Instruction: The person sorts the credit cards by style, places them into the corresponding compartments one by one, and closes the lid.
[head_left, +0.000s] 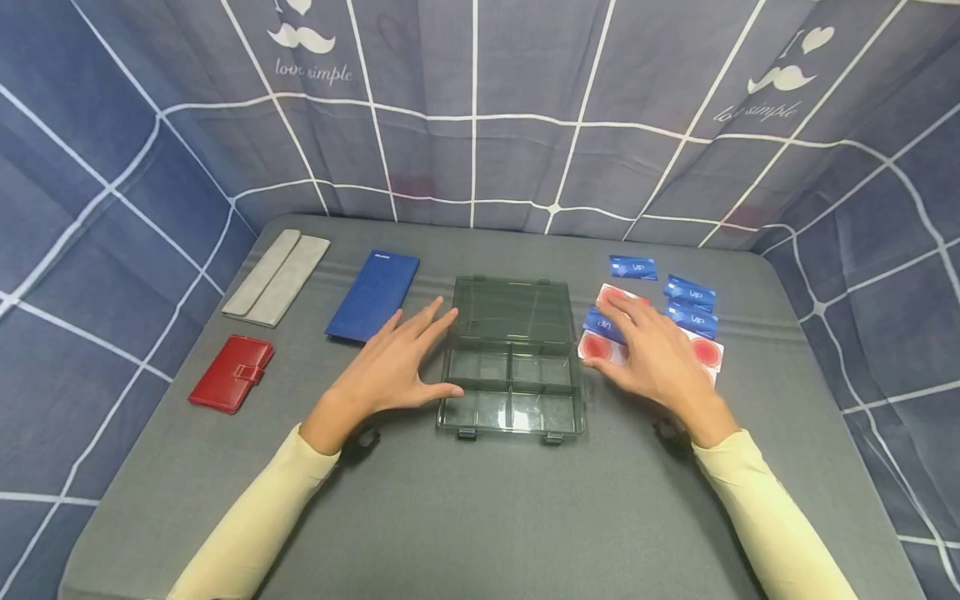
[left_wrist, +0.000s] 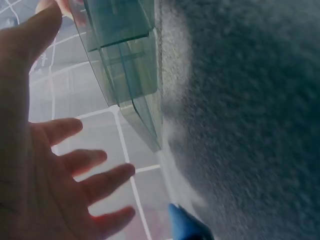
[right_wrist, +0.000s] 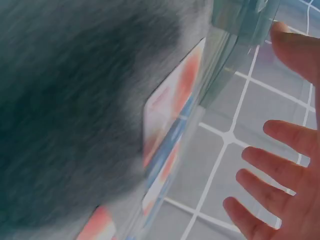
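Note:
In the middle of the table lies a dark translucent plastic organizer box [head_left: 512, 367] with its lid [head_left: 512, 310] laid back and divided compartments showing. My left hand [head_left: 397, 358] hovers by the box's left side, fingers spread, the thumb overlapping the box edge in the head view. Over on the right, my right hand [head_left: 648, 350] is spread above several red-and-white cards [head_left: 600, 347] and a blue card [head_left: 603, 325], partly hiding them. Both wrist views show spread fingers with nothing held: the left hand [left_wrist: 65, 175] beside the box [left_wrist: 125, 60], the right hand [right_wrist: 285, 175] above the cards [right_wrist: 175, 105].
More blue VIP cards [head_left: 633, 267] lie at the back right. To the left are a blue folder [head_left: 375, 293], a grey flap wallet [head_left: 277, 277] and a red wallet with a strap [head_left: 232, 372]. Checked curtains [head_left: 525, 158] surround the grey table [head_left: 487, 517].

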